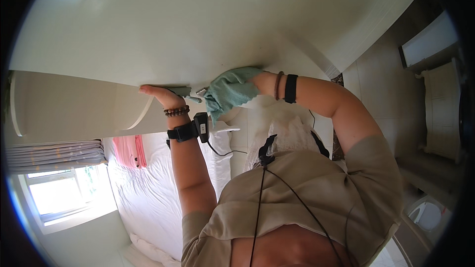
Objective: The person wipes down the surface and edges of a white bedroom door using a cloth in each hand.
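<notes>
My right hand (258,82) is closed on a crumpled green cloth (230,91) against a large pale panel (213,24); the cloth hides most of its fingers. Left of it, my left hand (167,98) rests by the panel's lower edge with the visible finger stretched out; its other fingers are hard to make out. Between the two hands are a flat grey-green piece (181,90) and a small metallic part (201,92), whose kinds I cannot tell.
Rounded pale shelves (74,101) stand at left. Below them lie a bed with a white sheet (153,188) and pink fabric (129,151), near a window (62,190) with a grey curtain (54,155). A black cable (220,154) hangs from my left wrist device. Pale cabinets (440,111) stand at right.
</notes>
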Tool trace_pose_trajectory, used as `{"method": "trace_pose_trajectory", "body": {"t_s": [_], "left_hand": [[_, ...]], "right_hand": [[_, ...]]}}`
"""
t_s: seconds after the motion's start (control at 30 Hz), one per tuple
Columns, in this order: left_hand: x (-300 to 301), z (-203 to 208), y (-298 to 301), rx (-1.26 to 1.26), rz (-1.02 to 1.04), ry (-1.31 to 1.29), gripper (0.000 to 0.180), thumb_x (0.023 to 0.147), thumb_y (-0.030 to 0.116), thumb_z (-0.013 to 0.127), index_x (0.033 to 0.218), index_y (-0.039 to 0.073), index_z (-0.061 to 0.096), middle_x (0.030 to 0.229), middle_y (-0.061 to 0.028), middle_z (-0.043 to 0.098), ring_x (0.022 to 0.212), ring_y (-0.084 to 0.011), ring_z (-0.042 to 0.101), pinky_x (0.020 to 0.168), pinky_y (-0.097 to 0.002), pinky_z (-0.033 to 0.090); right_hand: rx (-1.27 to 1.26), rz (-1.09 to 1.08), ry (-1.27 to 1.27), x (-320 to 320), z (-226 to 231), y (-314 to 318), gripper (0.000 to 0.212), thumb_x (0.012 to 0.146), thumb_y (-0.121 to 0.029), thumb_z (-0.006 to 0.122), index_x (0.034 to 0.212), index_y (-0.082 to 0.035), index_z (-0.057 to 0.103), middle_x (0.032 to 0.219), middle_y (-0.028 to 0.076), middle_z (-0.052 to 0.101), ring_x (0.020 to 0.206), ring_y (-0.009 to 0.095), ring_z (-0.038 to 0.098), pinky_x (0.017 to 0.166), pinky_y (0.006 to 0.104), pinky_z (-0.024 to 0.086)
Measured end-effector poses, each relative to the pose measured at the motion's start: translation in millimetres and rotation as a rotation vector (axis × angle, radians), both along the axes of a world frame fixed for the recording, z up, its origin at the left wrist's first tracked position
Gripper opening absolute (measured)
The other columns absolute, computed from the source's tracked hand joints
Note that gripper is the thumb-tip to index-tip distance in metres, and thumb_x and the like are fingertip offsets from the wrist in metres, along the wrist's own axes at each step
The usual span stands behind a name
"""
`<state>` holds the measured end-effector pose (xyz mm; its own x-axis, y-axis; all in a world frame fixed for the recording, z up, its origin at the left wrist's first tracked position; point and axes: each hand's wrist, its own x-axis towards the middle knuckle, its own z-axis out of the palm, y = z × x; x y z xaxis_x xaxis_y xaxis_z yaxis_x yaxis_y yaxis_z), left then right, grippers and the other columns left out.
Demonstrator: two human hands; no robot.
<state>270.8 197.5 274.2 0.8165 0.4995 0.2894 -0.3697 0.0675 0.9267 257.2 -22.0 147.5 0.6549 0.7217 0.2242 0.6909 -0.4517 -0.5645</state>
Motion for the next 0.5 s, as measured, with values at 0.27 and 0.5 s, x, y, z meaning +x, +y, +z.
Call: {"method": "trace_pose_trajectory", "body": {"t_s": [0.27, 0.5], "left_hand": [[4.4, -14.0, 9.9, -0.081, -0.17, 0.048, 0.085, 0.074, 0.068, 0.023, 0.126, 0.001, 0.02, 0.129, -0.0104, 0.025, 0.117, -0.0226, 0.025, 0.097, -0.0323, 0.02], [3.2, -16.4, 12.1, -0.052, -0.297, 0.147, 0.076, 0.076, 0.064, 0.029, 0.124, 0.006, 0.025, 0.125, -0.0073, 0.031, 0.113, -0.0207, 0.03, 0.095, -0.033, 0.025]], "right_hand": [[-0.213, -0.024, -0.001, 2.1, 86.8, 29.3, 0.017, 0.07, -0.016, 0.047, 0.075, -0.003, 0.057, 0.071, 0.017, 0.057, 0.067, 0.032, 0.058, 0.057, 0.039, 0.047], [-0.234, 0.021, 0.003, 4.5, 74.4, 37.7, 0.015, 0.07, -0.013, 0.046, 0.076, -0.003, 0.055, 0.07, 0.017, 0.057, 0.065, 0.029, 0.058, 0.055, 0.0366, 0.047]]}}
